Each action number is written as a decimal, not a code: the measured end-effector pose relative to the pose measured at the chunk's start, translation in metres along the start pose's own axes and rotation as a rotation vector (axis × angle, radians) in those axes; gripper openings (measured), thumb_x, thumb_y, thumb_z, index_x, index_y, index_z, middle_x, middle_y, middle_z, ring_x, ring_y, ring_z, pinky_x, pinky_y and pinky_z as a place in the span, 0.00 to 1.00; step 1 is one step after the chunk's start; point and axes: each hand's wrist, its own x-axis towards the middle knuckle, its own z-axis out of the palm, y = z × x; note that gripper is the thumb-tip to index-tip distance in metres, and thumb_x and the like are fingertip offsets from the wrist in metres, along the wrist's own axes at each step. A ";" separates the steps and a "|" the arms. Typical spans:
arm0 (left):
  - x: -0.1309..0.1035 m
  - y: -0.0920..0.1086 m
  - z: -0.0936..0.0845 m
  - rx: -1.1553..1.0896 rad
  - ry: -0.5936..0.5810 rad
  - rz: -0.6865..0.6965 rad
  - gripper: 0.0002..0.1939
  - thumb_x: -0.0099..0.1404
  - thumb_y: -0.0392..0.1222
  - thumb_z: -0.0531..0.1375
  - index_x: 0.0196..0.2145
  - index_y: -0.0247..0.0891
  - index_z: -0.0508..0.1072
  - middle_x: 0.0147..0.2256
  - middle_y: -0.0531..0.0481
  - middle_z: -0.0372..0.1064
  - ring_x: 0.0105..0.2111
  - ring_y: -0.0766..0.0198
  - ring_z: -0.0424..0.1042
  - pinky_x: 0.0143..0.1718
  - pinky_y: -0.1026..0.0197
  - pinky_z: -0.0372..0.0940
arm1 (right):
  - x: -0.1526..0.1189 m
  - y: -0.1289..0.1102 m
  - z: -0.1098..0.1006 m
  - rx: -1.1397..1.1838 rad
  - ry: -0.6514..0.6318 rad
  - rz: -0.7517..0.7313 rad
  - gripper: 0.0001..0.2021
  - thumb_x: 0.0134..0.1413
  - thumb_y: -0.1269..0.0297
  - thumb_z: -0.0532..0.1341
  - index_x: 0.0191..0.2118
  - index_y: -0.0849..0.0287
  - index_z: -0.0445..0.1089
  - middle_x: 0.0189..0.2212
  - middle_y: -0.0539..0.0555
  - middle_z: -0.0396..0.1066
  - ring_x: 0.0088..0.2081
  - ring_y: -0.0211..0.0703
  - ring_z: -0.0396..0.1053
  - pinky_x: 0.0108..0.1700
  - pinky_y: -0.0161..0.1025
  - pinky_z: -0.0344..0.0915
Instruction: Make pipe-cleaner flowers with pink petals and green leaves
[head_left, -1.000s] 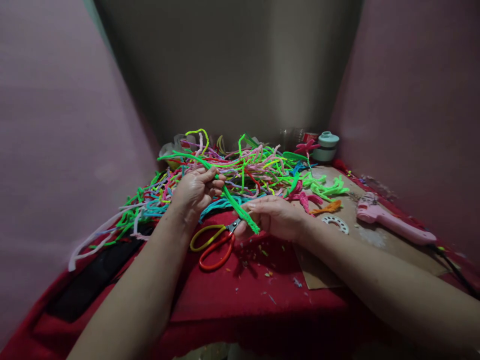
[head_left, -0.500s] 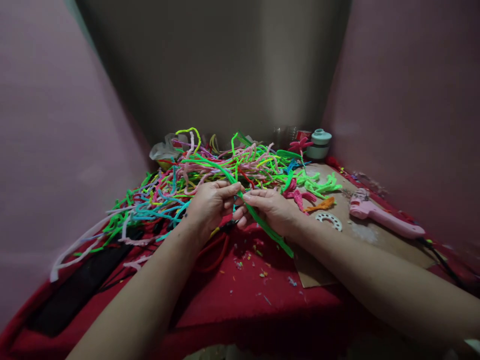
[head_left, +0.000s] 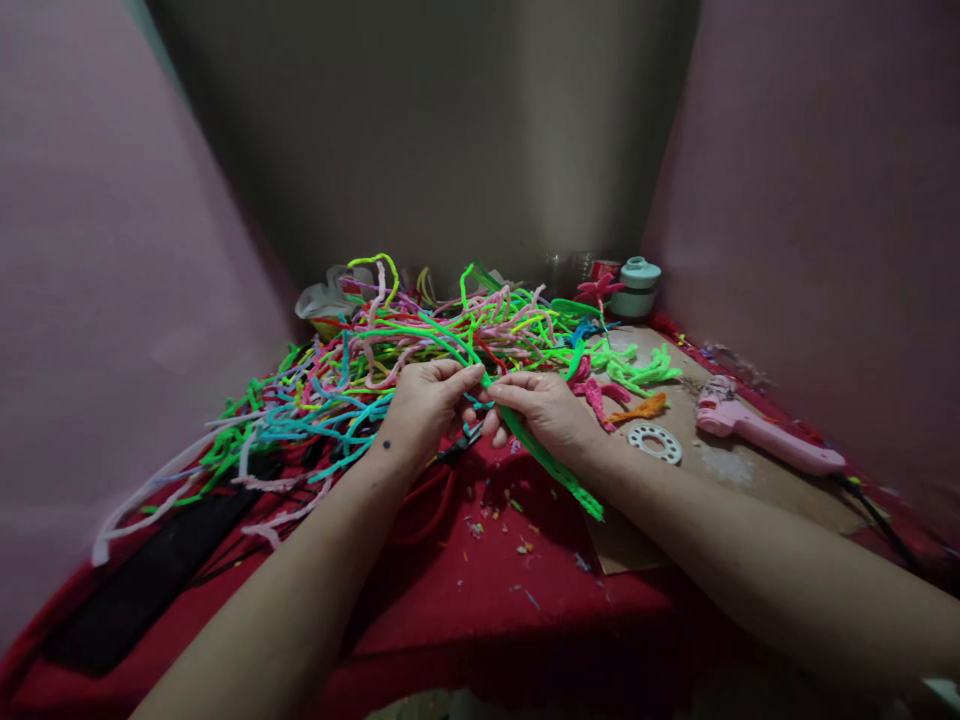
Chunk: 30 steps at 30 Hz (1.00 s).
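Both hands meet over the front of the table, pinching bright green pipe cleaners (head_left: 559,472) at their middle. My left hand (head_left: 431,405) grips them between thumb and forefinger. Close beside it, my right hand (head_left: 544,408) has its thumb and fingertips closed on the same strands. One end of the green pipe cleaners slants down to the right below my right hand; the other ends spread up and left over a tangled heap of coloured pipe cleaners (head_left: 420,345). Below the left hand, red-handled pliers (head_left: 431,510) lie partly hidden by my wrist.
A pink glue gun (head_left: 772,435) lies on a cardboard sheet (head_left: 720,495) at right, near a white ring with holes (head_left: 655,443) and finished-looking pink fuzzy pieces (head_left: 600,395). A pale blue jar (head_left: 637,288) stands behind. A black flat strip (head_left: 142,590) lies at left on the red cloth (head_left: 480,610).
The upper green ends have fanned apart into separate strands, and the lower end has swung slightly right. Both hands stay close together, with the right fingertips shifted a little.
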 end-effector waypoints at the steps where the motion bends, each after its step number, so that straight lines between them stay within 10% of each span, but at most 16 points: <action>1: 0.000 0.000 0.000 0.007 0.010 0.011 0.16 0.56 0.49 0.60 0.20 0.33 0.68 0.11 0.55 0.62 0.09 0.74 0.55 0.11 0.69 0.48 | 0.000 0.000 -0.001 0.002 -0.005 0.006 0.08 0.48 0.65 0.58 0.25 0.64 0.66 0.17 0.52 0.70 0.16 0.34 0.66 0.21 0.31 0.61; 30: 0.003 0.006 -0.016 0.111 -0.075 0.365 0.07 0.53 0.42 0.63 0.28 0.35 0.74 0.21 0.54 0.65 0.20 0.70 0.62 0.21 0.66 0.59 | 0.003 -0.001 -0.004 0.131 -0.084 -0.118 0.07 0.48 0.66 0.57 0.24 0.62 0.63 0.14 0.47 0.64 0.14 0.30 0.58 0.18 0.30 0.59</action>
